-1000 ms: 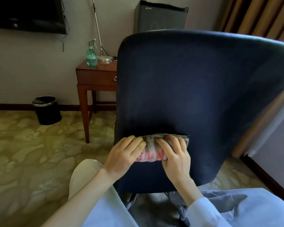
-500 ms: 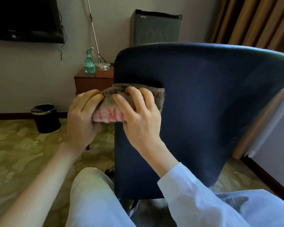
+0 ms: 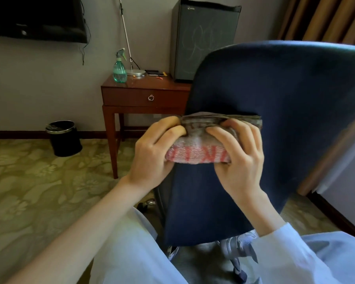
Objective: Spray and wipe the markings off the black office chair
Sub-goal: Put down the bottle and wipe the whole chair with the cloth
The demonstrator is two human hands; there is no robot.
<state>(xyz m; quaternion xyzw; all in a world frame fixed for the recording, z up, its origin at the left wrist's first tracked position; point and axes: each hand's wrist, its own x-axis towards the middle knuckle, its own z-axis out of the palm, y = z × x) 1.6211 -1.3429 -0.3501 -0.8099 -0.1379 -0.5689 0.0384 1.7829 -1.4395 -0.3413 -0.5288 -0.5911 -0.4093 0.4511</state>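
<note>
The dark chair back (image 3: 285,124) fills the right half of the view, its rear face toward me. A folded grey cloth with a pink patterned band (image 3: 201,140) lies against the chair's left part at mid height. My left hand (image 3: 154,154) grips the cloth's left end with curled fingers. My right hand (image 3: 238,160) grips its right end, fingers bent over the top fold. A green spray bottle (image 3: 120,69) stands upright on the wooden side table (image 3: 143,93), far from both hands.
A black mini fridge (image 3: 205,39) with chalk-like scribbles stands on the side table behind the chair. A black waste bin (image 3: 63,138) sits on the patterned carpet at left. Curtains (image 3: 326,17) hang at the right. My knees are low in view.
Both hands carried the cloth from the chair's lower edge up to its upper left, then down and right to mid height. The fingers now curl tighter round the cloth.
</note>
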